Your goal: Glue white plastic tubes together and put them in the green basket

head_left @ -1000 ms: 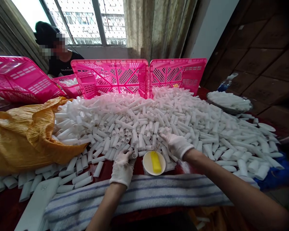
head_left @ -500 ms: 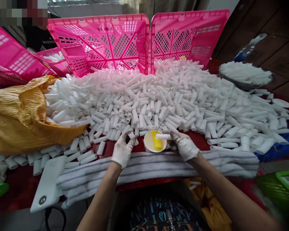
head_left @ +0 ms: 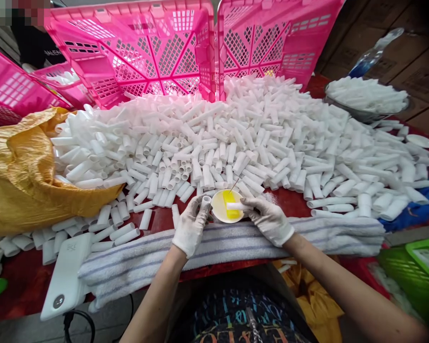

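Note:
Both my hands wear white gloves with darkened fingertips. My left hand point(head_left: 193, 223) is closed around a short white plastic tube point(head_left: 206, 201), whose open end faces up. Between the fingers of my right hand point(head_left: 270, 218) lies a thinner white tube point(head_left: 238, 206), held level and pointing left. Its tip reaches over a small round white bowl point(head_left: 218, 206) with a yellow block point(head_left: 232, 196) inside. A thin stick point(head_left: 233, 185) rises from the bowl. A large heap of white plastic tubes point(head_left: 214, 143) spreads just beyond both hands.
A striped towel point(head_left: 232, 240) lies along the near table edge. Pink crates point(head_left: 157, 57) stand behind the heap. At left are an orange sack point(head_left: 25, 176) and a white power bank point(head_left: 66, 276). A metal bowl of white pieces point(head_left: 366, 114) sits far right. Another person's dark sleeve point(head_left: 25, 40) shows top left.
My left hand has moved right, closer to the bowl, and its tube now stands with its opening upward. The right hand's tube has shifted slightly left. The whole view has tilted down.

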A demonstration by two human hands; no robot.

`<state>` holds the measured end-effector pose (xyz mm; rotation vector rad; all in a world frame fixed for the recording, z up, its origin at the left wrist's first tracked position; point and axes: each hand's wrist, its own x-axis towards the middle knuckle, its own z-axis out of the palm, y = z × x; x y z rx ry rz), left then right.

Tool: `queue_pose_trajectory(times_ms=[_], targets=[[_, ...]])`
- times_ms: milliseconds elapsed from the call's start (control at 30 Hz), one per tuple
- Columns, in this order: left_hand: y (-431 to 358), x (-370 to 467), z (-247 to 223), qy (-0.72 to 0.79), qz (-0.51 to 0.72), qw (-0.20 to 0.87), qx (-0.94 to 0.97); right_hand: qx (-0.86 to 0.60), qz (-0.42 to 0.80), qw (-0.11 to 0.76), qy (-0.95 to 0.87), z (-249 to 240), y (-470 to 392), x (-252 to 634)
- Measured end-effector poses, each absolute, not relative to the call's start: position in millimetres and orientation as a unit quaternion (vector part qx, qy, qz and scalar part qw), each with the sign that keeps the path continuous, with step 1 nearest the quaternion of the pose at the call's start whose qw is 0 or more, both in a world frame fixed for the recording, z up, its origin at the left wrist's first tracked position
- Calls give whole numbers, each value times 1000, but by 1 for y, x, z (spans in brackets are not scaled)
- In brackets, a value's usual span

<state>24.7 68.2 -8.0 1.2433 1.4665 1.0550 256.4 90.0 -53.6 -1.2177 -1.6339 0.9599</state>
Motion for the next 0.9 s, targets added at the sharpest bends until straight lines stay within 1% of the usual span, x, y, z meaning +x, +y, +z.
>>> queue_pose_trajectory(times_ms=[100,200,267,400,500,600,700,767,833,900], targets=[[66,29,-1,600,402,488,490,-470,376,449,-661,-53,90,256],[65,31,4,611,400,485,480,-475,383,435,-662,-53,89,256],[64,31,5,614,400,480,483,-458,367,446,-676,-54,89,255],[63,30,-5,602,408,494,477,-429,326,473,-697,-57,89,252],[64,28,-17,585,419,514,467,-433,335,466,-695,-54,88,253],[65,27,-21,601,410,503,467,-428,359,457,-692,-46,84,257],[65,30,-17,620,391,478,483,-455,410,473,-634,-37,79,260],[63,34,-15,612,389,468,505,-489,485,485,-539,-30,79,260],[61,39,-15,590,384,466,536,-507,567,468,-450,-23,81,258],[58,43,-16,565,378,462,570,-507,612,440,-418,-17,83,255]])
